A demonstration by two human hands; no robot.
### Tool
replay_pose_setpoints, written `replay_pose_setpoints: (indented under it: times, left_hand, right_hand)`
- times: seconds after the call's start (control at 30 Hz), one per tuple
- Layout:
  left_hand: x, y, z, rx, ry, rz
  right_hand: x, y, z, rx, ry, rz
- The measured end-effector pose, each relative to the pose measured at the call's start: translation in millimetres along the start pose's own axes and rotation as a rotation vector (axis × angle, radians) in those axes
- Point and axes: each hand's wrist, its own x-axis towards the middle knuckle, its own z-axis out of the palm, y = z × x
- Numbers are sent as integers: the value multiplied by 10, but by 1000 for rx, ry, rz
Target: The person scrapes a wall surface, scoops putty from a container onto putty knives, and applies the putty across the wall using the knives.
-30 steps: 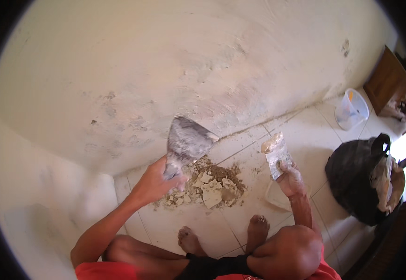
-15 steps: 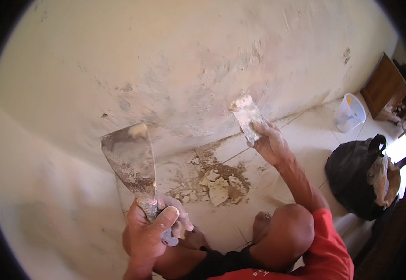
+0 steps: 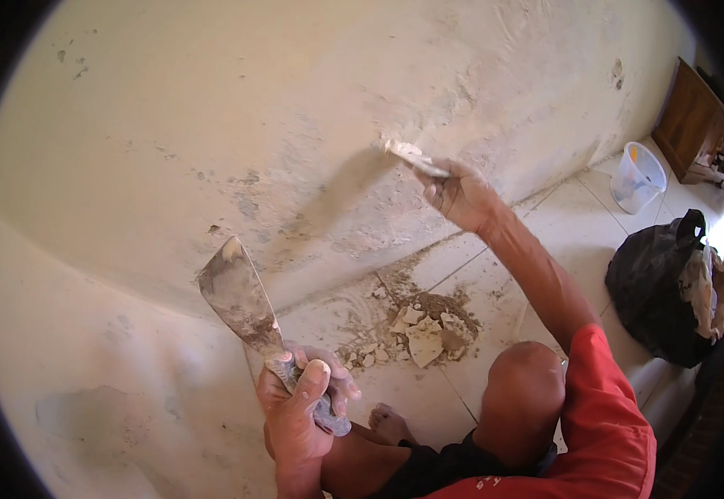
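My left hand is closed round the handle of a wide, stained metal scraper, its blade tilted up in front of the wall. Pale paste sits on the blade's tip. My right hand grips a smaller putty knife with white paste at its tip, raised against or very close to the patchy cream wall; I cannot tell whether it touches. Its shadow falls on the wall. Below lies a pile of broken plaster flakes and dirt on the white tiled floor.
A black plastic bag with crumpled brown material in it sits to the right. Beyond it are a clear plastic bucket and a wooden cabinet by the wall. Another wall rises close on the left. My bare foot and bent knee are below.
My right hand has risen forward and left to the wall with the small knife. The wide scraper has turned and moved closer to me, then slightly right in view.
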Motion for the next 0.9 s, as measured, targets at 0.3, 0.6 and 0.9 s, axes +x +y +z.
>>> replay_pose_setpoints:
  times: [0.3,0.6,0.9]
  left_hand:
    - [91,-10,16,-61,-33,-14]
    - [219,-117,58,-26,-58,-45]
    - [801,-324,336,-50,-262,-366]
  right_hand:
    - [291,-774,221,206,-100,40]
    - [338,-1131,279,207,7,12]
    - [219,-1285,117,214,-33,185]
